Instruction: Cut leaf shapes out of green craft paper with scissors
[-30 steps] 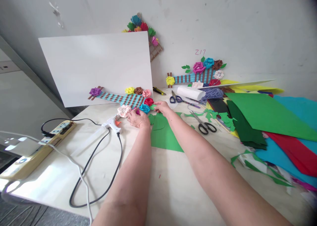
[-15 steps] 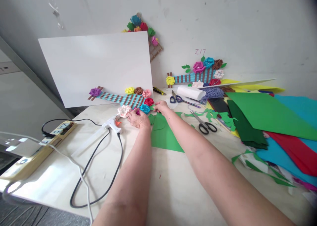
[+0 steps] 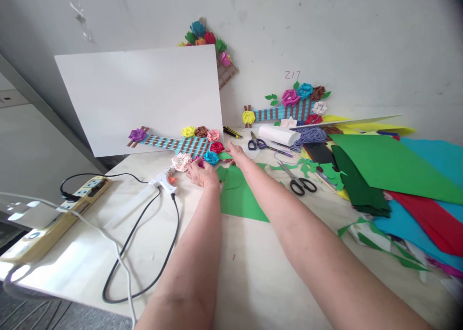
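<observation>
A guitar-shaped piece of blue and brown strips [image 3: 164, 142] leans against a white board, trimmed with several paper flowers. My left hand [image 3: 203, 173] is closed around the magenta paper flower [image 3: 198, 161] at its lower edge, which the fingers partly cover. Beside the blue paper flower [image 3: 211, 158] and the red one [image 3: 217, 147], a green paper leaf [image 3: 224, 156] sticks out to the right. My right hand [image 3: 236, 154] is at that leaf with its fingers apart, above and below it. Under my right wrist lies a green sheet [image 3: 240, 195].
A white glue gun [image 3: 162, 181] with a looping black cord lies at left, near a yellow power strip [image 3: 54, 221]. Black-handled scissors [image 3: 298, 181] and green scraps lie right. Coloured sheets [image 3: 401, 168] are piled at far right. A second decorated guitar [image 3: 284, 112] is against the wall.
My right hand's fingers have spread from their pinch on the green leaf and moved slightly up and right. More of the leaf shows. My left hand has stayed in place.
</observation>
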A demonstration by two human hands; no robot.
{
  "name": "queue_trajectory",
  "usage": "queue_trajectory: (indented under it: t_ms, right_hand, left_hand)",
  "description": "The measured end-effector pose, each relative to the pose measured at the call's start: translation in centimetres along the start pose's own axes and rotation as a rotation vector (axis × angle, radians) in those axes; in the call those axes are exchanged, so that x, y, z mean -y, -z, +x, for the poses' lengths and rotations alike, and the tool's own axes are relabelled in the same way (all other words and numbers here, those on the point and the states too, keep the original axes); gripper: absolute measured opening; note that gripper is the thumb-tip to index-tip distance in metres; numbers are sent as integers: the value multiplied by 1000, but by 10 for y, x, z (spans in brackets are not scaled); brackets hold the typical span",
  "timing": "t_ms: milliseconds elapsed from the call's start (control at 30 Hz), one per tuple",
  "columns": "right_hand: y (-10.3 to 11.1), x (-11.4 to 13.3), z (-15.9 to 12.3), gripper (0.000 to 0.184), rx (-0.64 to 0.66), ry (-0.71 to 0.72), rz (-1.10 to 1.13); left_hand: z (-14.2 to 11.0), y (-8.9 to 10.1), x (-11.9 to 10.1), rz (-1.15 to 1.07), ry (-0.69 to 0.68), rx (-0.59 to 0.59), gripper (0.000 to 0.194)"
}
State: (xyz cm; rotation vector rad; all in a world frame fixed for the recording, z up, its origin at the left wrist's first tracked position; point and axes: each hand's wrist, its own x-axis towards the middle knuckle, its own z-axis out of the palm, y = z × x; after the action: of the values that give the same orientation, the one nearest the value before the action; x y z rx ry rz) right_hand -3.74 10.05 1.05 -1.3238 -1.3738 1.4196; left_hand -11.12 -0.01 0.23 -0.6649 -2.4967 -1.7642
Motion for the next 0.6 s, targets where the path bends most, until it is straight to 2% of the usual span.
queue_trajectory:
  t_ms: [100,300,600]
  right_hand:
    - [6,3,1,62,25,-66,53]
    - [14,8,4,66,21,-135,41]
    - [16,9,-1,46,23,-108,4]
  left_hand:
    - [0,0,0,4,2,-6,21]
    - [-1,2,-1,11,1,-1,24]
    - [-3,5,-5,15,12,9,22]
